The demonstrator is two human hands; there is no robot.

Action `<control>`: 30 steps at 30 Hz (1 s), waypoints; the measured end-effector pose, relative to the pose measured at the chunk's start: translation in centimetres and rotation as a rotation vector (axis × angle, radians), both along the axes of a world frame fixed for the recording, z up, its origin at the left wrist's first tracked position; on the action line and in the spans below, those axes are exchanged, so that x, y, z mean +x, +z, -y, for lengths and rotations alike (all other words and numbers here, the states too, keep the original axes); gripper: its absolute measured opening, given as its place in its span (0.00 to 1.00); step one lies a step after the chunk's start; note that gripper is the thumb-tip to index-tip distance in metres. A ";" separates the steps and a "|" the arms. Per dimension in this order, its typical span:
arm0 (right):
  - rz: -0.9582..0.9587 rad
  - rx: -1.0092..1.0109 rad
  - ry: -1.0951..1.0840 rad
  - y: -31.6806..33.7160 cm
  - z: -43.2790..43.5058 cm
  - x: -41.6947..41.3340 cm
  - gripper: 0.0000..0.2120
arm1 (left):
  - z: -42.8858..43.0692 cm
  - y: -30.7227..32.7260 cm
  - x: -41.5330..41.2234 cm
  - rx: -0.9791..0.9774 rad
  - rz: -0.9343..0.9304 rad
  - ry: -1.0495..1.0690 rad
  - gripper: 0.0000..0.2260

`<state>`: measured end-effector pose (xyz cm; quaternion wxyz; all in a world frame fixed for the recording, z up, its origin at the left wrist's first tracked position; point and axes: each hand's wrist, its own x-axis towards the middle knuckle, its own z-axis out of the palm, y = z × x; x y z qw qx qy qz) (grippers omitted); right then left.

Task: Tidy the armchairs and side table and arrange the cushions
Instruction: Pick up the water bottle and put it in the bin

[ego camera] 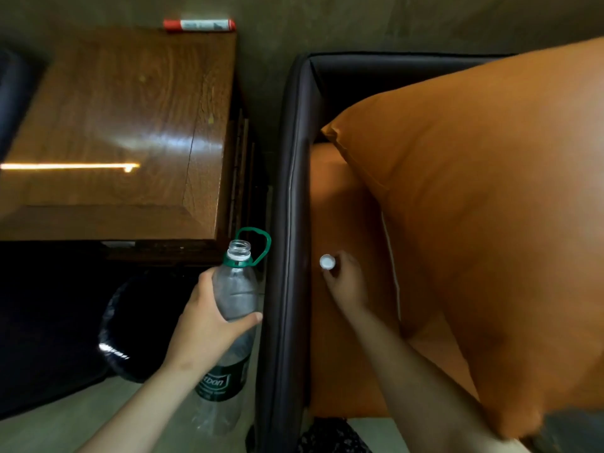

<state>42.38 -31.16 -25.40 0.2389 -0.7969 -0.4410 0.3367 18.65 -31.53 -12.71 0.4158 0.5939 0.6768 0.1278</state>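
Wooden side table (114,125) stands left of a dark-framed armchair (291,191), its seat largely hidden by an orange cushion (474,207) cut off at the right edge. Between them the left hand (209,322) curls its fingers round an uncapped plastic bottle (236,289). The right hand (344,282) pinches a white cap (327,261) over the seat; a dark bag (121,328) below is hard to make out.

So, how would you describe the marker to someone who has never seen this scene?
Find the wooden side table left of the dark armchair. Along its far edge, by the wall, lies the marker, flat on its side. It is the only red-and-white thing, a slim stick, unlike the clear bottle and white cap nearer the camera.
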 end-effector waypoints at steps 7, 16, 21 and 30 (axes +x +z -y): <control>-0.022 0.294 -0.119 8.9 2.3 -3.8 0.14 | 3.6 4.4 -1.8 0.011 0.087 -0.035 0.39; -0.005 0.581 0.104 24.9 9.0 -8.6 0.16 | 9.2 12.8 -5.9 0.170 0.013 -0.075 0.41; 0.133 0.663 0.321 32.3 10.2 -9.9 0.16 | 9.8 18.9 -6.1 0.374 -0.182 -0.152 0.45; 0.218 0.693 0.532 41.7 10.4 -9.8 0.16 | 10.0 26.4 -5.8 0.566 -0.176 -0.249 0.45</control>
